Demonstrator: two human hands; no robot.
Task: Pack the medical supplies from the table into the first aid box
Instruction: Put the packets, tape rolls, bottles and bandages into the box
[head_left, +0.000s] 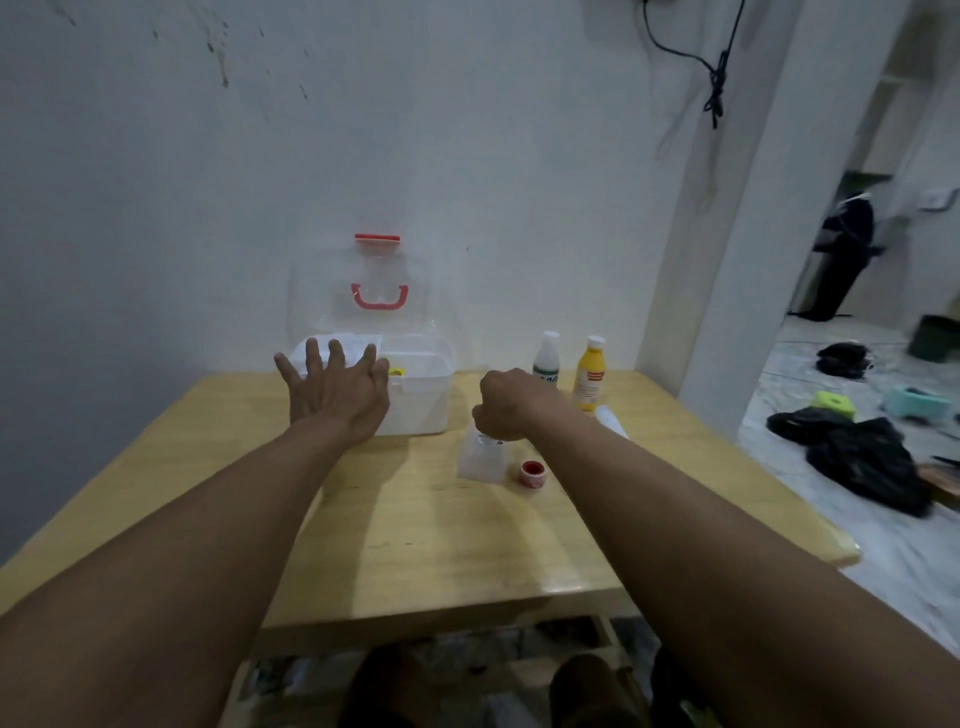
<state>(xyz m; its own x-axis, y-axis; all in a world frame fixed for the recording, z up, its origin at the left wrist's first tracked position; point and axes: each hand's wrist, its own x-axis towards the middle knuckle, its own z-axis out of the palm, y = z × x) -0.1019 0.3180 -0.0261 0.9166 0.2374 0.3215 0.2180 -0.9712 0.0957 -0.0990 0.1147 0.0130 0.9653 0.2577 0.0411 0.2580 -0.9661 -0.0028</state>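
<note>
left hand (337, 387): fingers spread, against near-left of the open box (421, 384) | right hand (506, 408): pinching top of a clear packet (480, 457) | red-capped jar (532, 472) just right of packet | two bottles (589, 376) far right on table (415, 545)
</note>
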